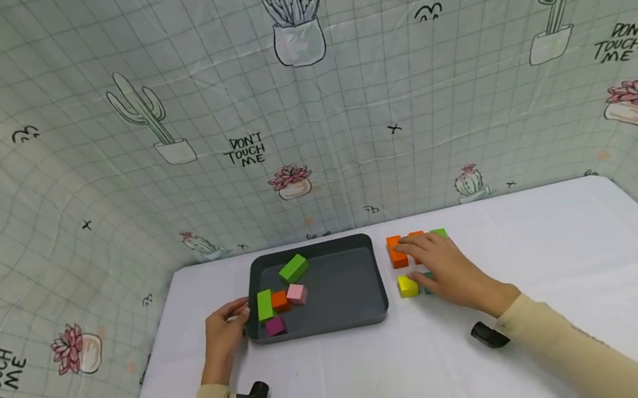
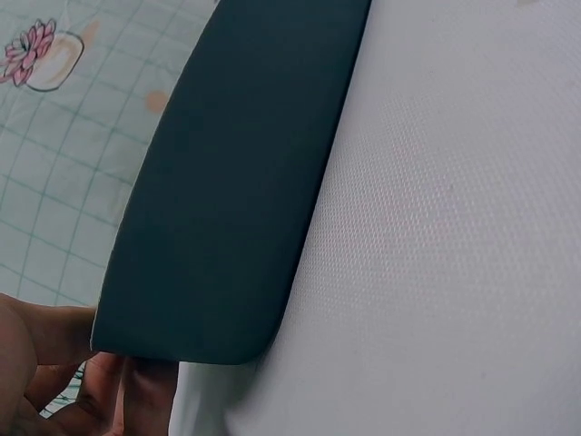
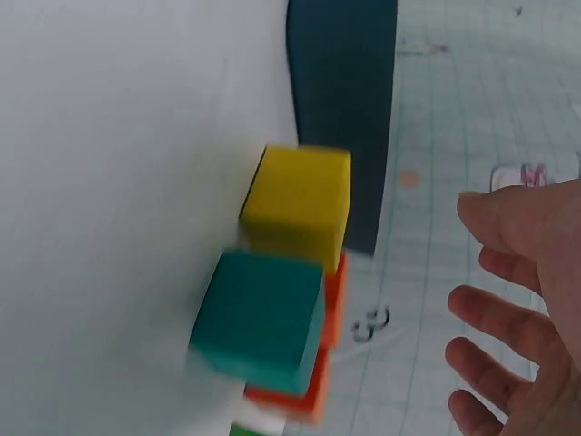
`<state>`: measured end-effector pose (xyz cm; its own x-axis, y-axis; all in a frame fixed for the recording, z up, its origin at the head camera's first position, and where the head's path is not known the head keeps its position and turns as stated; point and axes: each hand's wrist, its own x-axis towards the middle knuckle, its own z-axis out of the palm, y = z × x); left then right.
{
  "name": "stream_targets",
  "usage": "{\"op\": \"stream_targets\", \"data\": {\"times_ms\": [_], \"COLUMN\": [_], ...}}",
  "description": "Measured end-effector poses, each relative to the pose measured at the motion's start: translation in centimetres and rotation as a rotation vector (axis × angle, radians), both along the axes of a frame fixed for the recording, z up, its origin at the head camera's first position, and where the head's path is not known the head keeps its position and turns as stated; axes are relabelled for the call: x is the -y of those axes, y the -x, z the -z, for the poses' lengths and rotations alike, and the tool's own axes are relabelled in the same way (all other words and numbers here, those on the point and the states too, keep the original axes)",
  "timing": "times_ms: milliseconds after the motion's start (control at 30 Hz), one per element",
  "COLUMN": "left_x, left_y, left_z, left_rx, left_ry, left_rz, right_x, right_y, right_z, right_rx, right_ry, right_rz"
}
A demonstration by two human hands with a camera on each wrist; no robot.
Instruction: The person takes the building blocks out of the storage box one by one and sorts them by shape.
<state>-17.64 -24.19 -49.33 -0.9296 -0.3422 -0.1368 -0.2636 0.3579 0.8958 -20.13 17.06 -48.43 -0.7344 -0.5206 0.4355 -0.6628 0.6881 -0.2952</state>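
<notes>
My left hand [image 1: 225, 333] holds the left rim of a dark grey tray [image 1: 347, 323]; in the left wrist view its thumb [image 2: 59, 331] lies at the rim corner and the other fingers bend along the end wall. Inside the tray's left half lie two green blocks [image 1: 294, 269], an orange block [image 1: 280, 301], a pink block [image 1: 297, 294] and a magenta block [image 1: 275, 325]. Right of the tray, my right hand [image 1: 449, 268] hovers over more blocks with fingers spread and nothing in them. Below it are orange blocks [image 1: 396, 253], a yellow block [image 3: 298, 195], a teal block [image 3: 259, 318] and a partly hidden green block [image 1: 439, 233].
A white cloth [image 1: 353, 392] covers the table. Behind and beside it hangs a gridded curtain [image 1: 364, 91] printed with cacti. Black wrist-worn pieces [image 1: 253, 397] stick out near both sleeves.
</notes>
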Motion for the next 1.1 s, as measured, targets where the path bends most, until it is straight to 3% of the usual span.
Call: {"op": "stream_targets", "data": {"times_ms": [600,1100], "left_x": [-0.1,-0.2], "left_y": [-0.2,-0.3], "left_z": [-0.1,-0.3], "left_rx": [-0.024,-0.009], "left_ry": [0.01,0.015], "left_rz": [0.009,-0.002], "right_x": [7.7,12.6], "right_y": [-1.0,-0.2], "right_z": [-0.1,-0.6], "right_rx": [0.011,0.017], "right_ry": [-0.077,-0.163], "right_rz": [-0.124,-0.158]}}
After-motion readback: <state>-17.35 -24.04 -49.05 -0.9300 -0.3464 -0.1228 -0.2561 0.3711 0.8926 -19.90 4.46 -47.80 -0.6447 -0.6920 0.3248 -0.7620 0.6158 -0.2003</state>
